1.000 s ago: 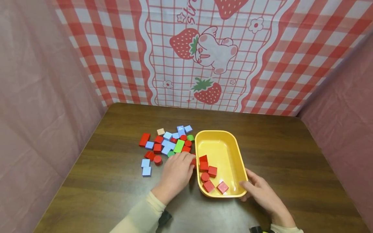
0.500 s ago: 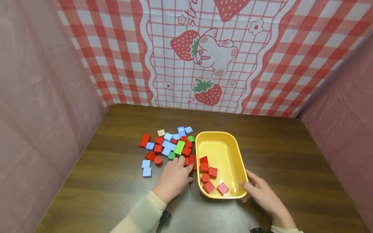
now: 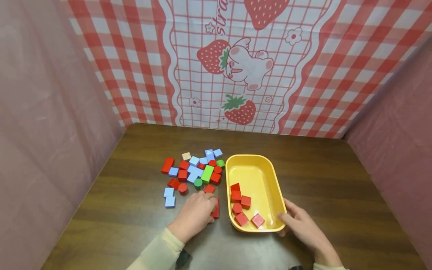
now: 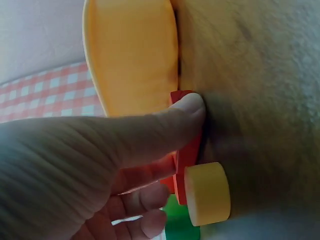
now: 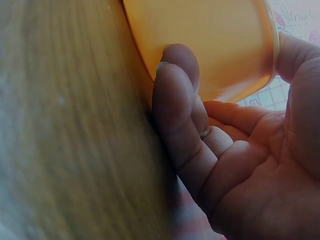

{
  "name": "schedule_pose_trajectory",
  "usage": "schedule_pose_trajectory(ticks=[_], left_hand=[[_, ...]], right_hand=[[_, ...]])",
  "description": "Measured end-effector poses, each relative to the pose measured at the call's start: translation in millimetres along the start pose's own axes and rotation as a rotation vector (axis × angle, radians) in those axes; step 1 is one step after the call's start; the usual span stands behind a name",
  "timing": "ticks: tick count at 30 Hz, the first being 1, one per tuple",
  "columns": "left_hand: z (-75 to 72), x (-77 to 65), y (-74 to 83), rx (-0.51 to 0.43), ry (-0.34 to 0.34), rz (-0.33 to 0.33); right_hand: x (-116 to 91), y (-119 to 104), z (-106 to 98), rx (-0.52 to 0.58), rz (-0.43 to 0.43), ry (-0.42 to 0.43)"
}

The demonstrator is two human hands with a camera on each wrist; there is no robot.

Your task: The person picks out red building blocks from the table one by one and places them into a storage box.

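Presently, the left hand (image 3: 194,212) pinches a red block (image 3: 216,210) between thumb and fingers, just left of the yellow tray (image 3: 251,174); whether it touches the table (image 3: 327,180), I cannot tell. The right hand (image 3: 303,227) grips the tray at its near right corner, thumb at the rim, which should keep it steady. For a good result, the block is best raised straight up first, since a low path toward the right would probably hit the tray wall. A round yellow block (image 4: 207,194) stands very close, so narrow fingers seem wise. Red pieces (image 3: 245,202) occupy the tray's near and left part; its far part offers more room.
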State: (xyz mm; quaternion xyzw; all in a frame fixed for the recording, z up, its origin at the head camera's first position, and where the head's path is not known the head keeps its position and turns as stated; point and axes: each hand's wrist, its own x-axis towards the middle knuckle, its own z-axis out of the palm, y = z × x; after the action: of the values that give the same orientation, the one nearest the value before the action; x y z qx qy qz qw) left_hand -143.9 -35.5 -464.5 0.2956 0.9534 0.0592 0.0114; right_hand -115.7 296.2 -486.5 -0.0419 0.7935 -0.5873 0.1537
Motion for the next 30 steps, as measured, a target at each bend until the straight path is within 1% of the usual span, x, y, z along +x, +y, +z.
schedule_pose_trajectory(ticks=[2,4,7,9,11,13,14,16,18,20,21,23,25,27,30], left_hand=[[-0.1,-1.8,-2.9,-0.038,0.006,-0.010],[-2.1,-5.9,-7.1,-0.080,0.028,-0.029],[-12.2,-12.1,-11.8,-0.179,0.078,-0.072],[-22.3,-13.1,-10.1,-0.259,0.118,-0.083],[-32.9,-9.1,-3.0,-0.342,0.141,-0.060],[-40.6,-1.4,8.1,-0.391,0.150,-0.002],[-42.8,3.3,14.4,-0.394,0.147,0.036],[-43.8,14.5,27.4,-0.362,0.133,0.116],[-41.5,26.9,39.8,-0.299,0.118,0.184],[-37.9,39.1,50.2,-0.244,0.088,0.233],[-36.1,44.9,54.5,-0.229,0.066,0.246],[-32.0,54.4,61.2,-0.217,0.014,0.243],[-28.1,61.4,65.1,-0.206,-0.034,0.216],[-23.5,66.0,66.6,-0.165,-0.059,0.189],[-17.7,68.4,66.3,-0.046,-0.058,0.182]], right_hand=[[1,1,1,0.008,0.002,0.004],[1,1,2,0.010,-0.002,0.000],[0,1,3,0.011,-0.001,-0.007],[0,1,4,0.014,-0.009,-0.012],[0,0,5,0.019,-0.011,-0.007],[0,0,5,0.020,-0.022,-0.013],[0,0,6,0.020,-0.025,-0.016],[-1,0,6,0.017,-0.027,-0.024],[-1,-1,7,0.013,-0.021,-0.023],[-2,-1,7,0.011,-0.011,-0.013],[-2,-1,7,0.011,-0.006,-0.008],[-2,-2,8,0.005,-0.003,-0.004],[-1,-3,7,-0.001,-0.009,-0.012],[-1,-4,7,-0.004,-0.015,-0.022],[-2,-5,7,-0.001,-0.024,-0.034]])
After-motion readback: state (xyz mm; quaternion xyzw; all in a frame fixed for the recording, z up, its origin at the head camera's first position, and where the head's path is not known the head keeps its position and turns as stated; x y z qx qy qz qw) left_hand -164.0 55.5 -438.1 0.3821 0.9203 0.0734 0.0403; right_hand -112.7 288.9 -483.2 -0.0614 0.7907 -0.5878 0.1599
